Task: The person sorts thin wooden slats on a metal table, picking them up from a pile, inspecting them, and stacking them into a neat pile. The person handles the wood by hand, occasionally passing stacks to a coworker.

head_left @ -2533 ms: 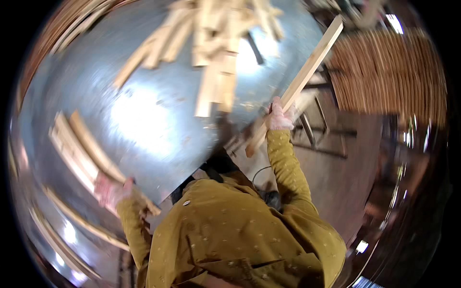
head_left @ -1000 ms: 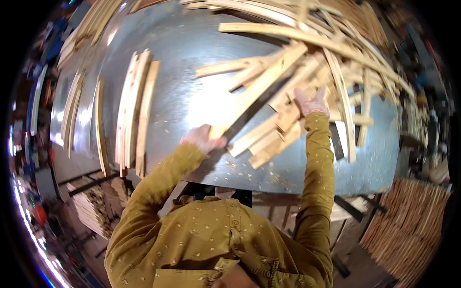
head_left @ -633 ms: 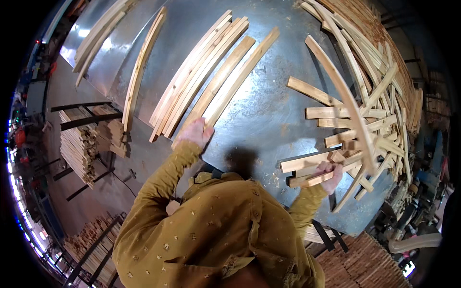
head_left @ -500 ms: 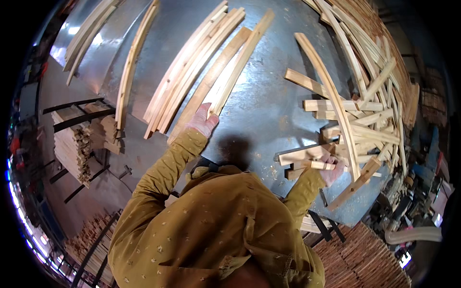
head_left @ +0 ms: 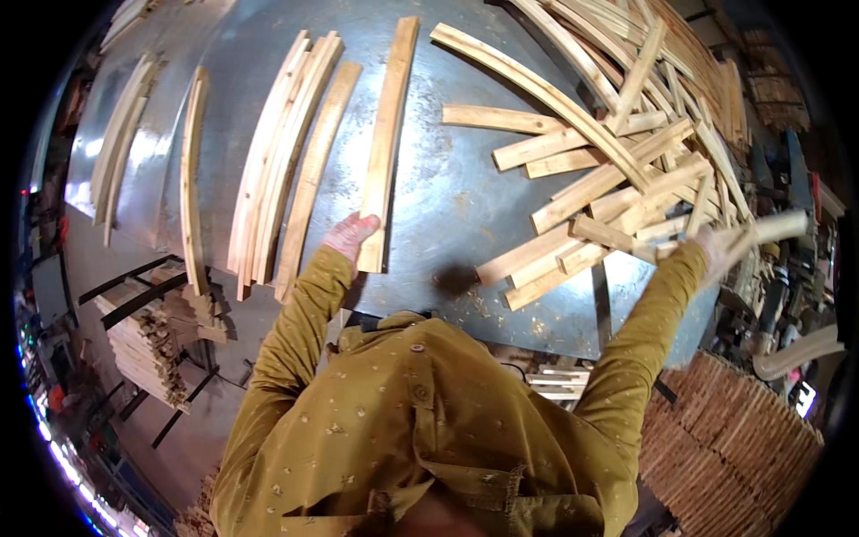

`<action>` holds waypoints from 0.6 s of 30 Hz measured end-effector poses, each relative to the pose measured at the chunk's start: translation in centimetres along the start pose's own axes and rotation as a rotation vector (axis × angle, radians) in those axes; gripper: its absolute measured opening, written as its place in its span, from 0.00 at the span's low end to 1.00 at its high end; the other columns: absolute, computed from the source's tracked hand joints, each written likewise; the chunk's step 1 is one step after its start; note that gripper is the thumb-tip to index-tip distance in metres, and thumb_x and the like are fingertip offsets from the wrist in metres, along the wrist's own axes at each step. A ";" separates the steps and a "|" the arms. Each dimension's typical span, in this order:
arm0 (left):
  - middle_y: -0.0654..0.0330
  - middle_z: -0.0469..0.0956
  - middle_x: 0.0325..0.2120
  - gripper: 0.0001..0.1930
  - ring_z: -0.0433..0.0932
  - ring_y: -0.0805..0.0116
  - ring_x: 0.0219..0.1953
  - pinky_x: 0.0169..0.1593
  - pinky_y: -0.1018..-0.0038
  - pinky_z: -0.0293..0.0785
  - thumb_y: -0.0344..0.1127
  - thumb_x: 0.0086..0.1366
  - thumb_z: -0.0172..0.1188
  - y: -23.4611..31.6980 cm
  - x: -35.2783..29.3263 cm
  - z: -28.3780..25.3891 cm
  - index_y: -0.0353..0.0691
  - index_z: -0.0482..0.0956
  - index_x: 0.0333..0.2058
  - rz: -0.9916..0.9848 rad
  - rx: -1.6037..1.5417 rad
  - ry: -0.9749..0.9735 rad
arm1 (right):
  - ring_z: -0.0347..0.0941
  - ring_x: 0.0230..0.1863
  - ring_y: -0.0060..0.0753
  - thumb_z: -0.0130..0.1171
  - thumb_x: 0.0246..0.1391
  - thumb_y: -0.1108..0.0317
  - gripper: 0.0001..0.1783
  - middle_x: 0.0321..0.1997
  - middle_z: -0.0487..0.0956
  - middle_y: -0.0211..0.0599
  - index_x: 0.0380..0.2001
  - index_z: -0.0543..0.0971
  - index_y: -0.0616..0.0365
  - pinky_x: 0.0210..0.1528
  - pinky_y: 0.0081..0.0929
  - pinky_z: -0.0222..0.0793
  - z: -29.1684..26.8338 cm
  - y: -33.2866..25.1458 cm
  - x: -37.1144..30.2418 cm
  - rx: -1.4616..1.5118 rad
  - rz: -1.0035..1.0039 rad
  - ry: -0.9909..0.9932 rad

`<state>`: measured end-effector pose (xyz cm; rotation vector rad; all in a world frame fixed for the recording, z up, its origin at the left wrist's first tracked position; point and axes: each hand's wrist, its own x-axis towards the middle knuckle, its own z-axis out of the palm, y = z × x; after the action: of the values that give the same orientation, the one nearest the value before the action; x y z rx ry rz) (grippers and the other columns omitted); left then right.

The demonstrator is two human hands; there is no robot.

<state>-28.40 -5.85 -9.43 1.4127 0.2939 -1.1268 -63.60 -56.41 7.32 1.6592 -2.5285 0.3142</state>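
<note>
My left hand [head_left: 350, 238] is at the near end of a long wooden plank [head_left: 391, 134], its fingers closed on the plank's left edge. The plank lies lengthwise on the metal table [head_left: 429, 206]. Out at the right, my right hand [head_left: 705, 251] is partly smeared by motion. It grips a short wooden piece [head_left: 777, 227], also blurred, beside the jumbled pile of wooden pieces [head_left: 617, 201]. A long strip [head_left: 537, 89] lies slantwise over the pile's far left side.
Left of the held plank lie a single plank [head_left: 319, 170], a group of strips [head_left: 282, 161], and another strip [head_left: 192, 170]. Stacked wood [head_left: 148, 353] stands on a rack at the left. A large wood stack [head_left: 716, 430] is at the near right, by a ribbed hose [head_left: 796, 353].
My right hand has swung outward to the right with a wooden piece. The left hand stays by the plank, which now stands farther from its neighbour. The whole view has shifted and turned.
</note>
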 end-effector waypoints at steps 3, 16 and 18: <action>0.52 0.72 0.57 0.36 0.67 0.60 0.60 0.67 0.66 0.57 0.43 0.61 0.68 -3.2 0.9 -0.9 0.32 0.64 0.62 0.229 -0.051 0.031 | 0.78 0.34 0.38 0.67 0.46 0.62 0.36 0.45 0.78 0.46 0.59 0.70 0.61 0.29 0.32 0.77 2.7 0.7 -1.2 0.870 0.060 -0.171; 0.55 0.78 0.42 0.25 0.75 0.67 0.44 0.49 0.71 0.73 0.46 0.66 0.62 0.0 -5.3 -2.0 0.32 0.72 0.53 0.608 0.157 0.389 | 0.66 0.21 0.23 0.47 0.55 0.77 0.23 0.26 0.68 0.31 0.57 0.67 0.61 0.20 0.22 0.63 13.8 -8.6 -48.0 1.365 0.161 -1.863; 0.50 0.76 0.46 0.27 0.74 0.62 0.48 0.51 0.68 0.72 0.45 0.65 0.62 2.7 -6.4 -5.9 0.30 0.70 0.55 0.639 0.287 0.444 | 0.70 0.26 0.33 0.47 0.54 0.73 0.30 0.33 0.70 0.39 0.62 0.61 0.58 0.26 0.29 0.67 14.5 -8.5 -51.8 1.129 -0.014 -1.830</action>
<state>-26.88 1.44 -4.24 1.8331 -0.0223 -0.3324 -34.68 -16.63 -16.01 3.5654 -3.7359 0.2388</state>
